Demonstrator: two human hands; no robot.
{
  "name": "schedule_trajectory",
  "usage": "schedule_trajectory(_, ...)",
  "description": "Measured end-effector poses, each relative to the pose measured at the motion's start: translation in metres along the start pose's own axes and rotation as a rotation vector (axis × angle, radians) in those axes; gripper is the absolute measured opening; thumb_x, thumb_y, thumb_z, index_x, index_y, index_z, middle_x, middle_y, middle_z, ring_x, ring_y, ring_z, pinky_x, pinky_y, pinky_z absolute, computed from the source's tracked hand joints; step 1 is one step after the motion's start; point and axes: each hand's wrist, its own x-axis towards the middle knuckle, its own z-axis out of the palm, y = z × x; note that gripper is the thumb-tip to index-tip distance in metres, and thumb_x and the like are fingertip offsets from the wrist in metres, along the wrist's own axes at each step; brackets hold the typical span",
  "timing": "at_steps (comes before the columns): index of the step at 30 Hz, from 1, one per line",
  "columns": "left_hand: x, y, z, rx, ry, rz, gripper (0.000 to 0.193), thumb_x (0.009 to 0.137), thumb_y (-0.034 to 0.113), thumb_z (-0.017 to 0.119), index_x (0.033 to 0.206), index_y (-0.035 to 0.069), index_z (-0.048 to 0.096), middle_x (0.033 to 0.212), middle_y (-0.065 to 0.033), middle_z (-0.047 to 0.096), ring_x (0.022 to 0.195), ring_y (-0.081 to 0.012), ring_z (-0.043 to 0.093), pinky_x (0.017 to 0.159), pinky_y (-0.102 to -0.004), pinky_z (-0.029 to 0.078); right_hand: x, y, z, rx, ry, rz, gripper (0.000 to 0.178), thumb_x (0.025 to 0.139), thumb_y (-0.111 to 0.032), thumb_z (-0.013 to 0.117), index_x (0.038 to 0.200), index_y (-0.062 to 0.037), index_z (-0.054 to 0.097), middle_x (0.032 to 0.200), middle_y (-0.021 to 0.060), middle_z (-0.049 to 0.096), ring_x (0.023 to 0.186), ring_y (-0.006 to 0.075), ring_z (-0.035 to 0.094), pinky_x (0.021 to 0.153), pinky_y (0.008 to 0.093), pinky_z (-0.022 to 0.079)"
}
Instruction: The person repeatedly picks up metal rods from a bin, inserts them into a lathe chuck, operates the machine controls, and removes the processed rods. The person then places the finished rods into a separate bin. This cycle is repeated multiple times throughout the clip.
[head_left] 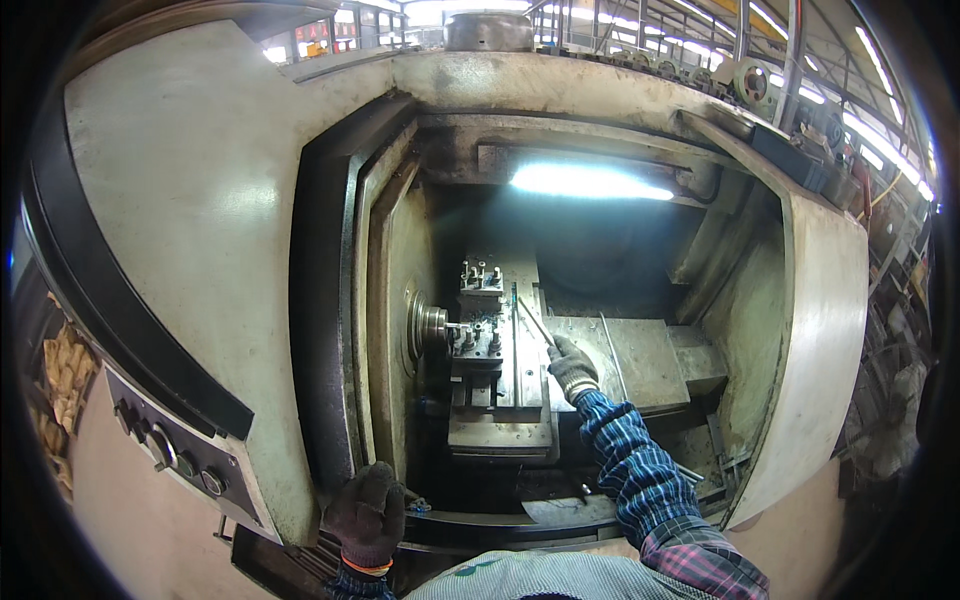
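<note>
My right hand, in a grey knit glove, reaches into the open lathe and is closed around a thin pale rod. The rod slants up and left over the slotted cross slide. Left of the rod are two bolted tool blocks, the nearer one beside the round spindle nose. A small bright piece sits between spindle and block. My left hand, in a dark glove, is by the lower end of the door edge with its fingers curled; what they hold is hidden.
A lit lamp shines at the back of the enclosure. Another thin rod lies across the metal cover right of my hand. The sliding door and a knob panel stand at left. The machine's right wall borders the opening.
</note>
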Motion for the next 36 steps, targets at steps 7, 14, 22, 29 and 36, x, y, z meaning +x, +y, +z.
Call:
schedule_trajectory(7, -0.001, 0.004, -0.002, -0.036, 0.015, -0.042, 0.033, 0.084, 0.004, 0.076, 0.115, 0.008, 0.067, 0.099, -0.0160, 0.073, 0.083, -0.0335, 0.074, 0.067, -0.0400, 0.062, 0.007, 0.006, 0.013, -0.047, -0.026, 0.190, 0.046, 0.101, -0.034, 0.056, 0.141, -0.0121, 0.056, 0.129, 0.0189, 0.067, 0.121, 0.0355, 0.064, 0.104, 0.0428, 0.049)
schedule_trajectory(14, 0.004, 0.003, 0.001, 0.009, 0.022, 0.011, 0.035, 0.081, 0.005, 0.078, 0.114, 0.010, 0.068, 0.097, -0.0150, 0.073, 0.078, -0.0319, 0.074, 0.063, -0.0387, 0.061, 0.002, 0.071, 0.020, -0.014, -0.033, 0.367, 0.049, 0.099, -0.033, 0.056, 0.141, -0.0090, 0.058, 0.128, 0.0214, 0.067, 0.118, 0.0347, 0.066, 0.101, 0.0422, 0.051)
schedule_trajectory(22, 0.003, 0.009, -0.003, -0.020, -0.038, -0.046, 0.029, 0.086, 0.004, 0.073, 0.115, 0.005, 0.071, 0.101, -0.0204, 0.072, 0.087, -0.0353, 0.073, 0.074, -0.0416, 0.061, -0.047, 0.125, 0.007, -0.188, -0.077, -0.032, 0.045, 0.101, -0.044, 0.054, 0.141, -0.0223, 0.057, 0.122, 0.0160, 0.071, 0.113, 0.0370, 0.067, 0.098, 0.0467, 0.053)
schedule_trajectory(29, 0.007, 0.011, 0.002, 0.058, -0.048, -0.014, 0.037, 0.080, 0.004, 0.076, 0.115, 0.008, 0.067, 0.096, -0.0170, 0.071, 0.080, -0.0345, 0.073, 0.065, -0.0406, 0.061, 0.005, 0.122, -0.010, -0.291, 0.012, 0.264, 0.035, 0.105, -0.039, 0.047, 0.131, -0.0190, 0.060, 0.116, 0.0209, 0.071, 0.111, 0.0398, 0.067, 0.094, 0.0511, 0.054)
schedule_trajectory(36, 0.001, 0.008, 0.005, 0.101, -0.017, 0.005, 0.030, 0.082, 0.007, 0.075, 0.111, 0.007, 0.069, 0.094, -0.0166, 0.071, 0.078, -0.0327, 0.073, 0.063, -0.0391, 0.061, -0.021, 0.138, 0.000, -0.111, -0.035, -0.008, 0.039, 0.101, -0.042, 0.053, 0.132, -0.0221, 0.065, 0.119, 0.0164, 0.072, 0.110, 0.0383, 0.068, 0.097, 0.0472, 0.053)
